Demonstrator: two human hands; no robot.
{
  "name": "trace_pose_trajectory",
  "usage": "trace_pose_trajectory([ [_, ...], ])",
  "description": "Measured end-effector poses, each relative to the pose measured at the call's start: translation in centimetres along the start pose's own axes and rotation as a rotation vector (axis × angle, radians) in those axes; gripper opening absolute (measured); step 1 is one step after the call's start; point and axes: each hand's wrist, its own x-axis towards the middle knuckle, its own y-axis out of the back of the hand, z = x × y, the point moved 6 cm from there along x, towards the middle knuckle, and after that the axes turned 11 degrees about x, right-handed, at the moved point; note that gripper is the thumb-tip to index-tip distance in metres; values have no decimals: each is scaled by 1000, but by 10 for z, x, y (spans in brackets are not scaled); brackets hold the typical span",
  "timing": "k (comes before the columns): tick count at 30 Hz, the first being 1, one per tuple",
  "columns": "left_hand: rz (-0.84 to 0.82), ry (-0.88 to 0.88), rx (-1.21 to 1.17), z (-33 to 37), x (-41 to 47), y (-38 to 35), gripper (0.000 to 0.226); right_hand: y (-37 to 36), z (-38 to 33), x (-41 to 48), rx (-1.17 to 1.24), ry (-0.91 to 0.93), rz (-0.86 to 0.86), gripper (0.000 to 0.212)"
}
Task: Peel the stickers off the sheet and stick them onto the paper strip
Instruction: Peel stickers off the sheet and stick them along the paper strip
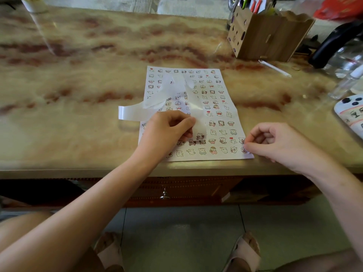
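Near the front edge of a glossy worktop (pixel 78 118), at the sheet's right front corner: right hand (pixel 275 143), fingers curled, grip closed thumb to forefinger on a corner sticker (pixel 244 149). Cannot tell whether lifted or only caught by a nail.

Just left, over the lower half of the sticker sheet (pixel 218 107): left hand (pixel 167 132), grip pinching the paper strip (pixel 135 112) close to its near end, with one small bear sticker (pixel 200 136) on that end.

Judged best practice for the step: raise one edge with a nail, peel low and slowly so the thin cut-out does not curl on itself, hold the strip end flat and taut, then lay down from one side and rub smooth.

Sheet thin, white, flat on the worktop, printed with rows of tiny cartoon animals; some rows toward the far left look bare. Strip shiny, white, ribbon-like and springy, arching across the sheet, its free end curling off the left side onto the worktop. Worktop cream with red-brown veining, mirror-smooth.

Farther right: a clear plastic stick (pixel 275 68), a wooden pen holder (pixel 269 40) with cut-out shapes and a scalloped rim, and a glass jug (pixel 345 57) with a black handle.
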Motion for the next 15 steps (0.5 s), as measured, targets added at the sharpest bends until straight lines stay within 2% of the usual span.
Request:
trace_pose_trajectory([
  [4,6,-1,8,0,0,0,16,2,1,-1,-31,-8,4,10],
  [9,14,-3,17,0,-1,0,17,8,1,0,-56,-23,-21,21],
  [13,10,13,14,1,-2,1,17,10,1,1,-42,-56,-68,11],
  [15,13,16,20,2,-2,1,18,12,1,0,-5,-78,-71,14],
])
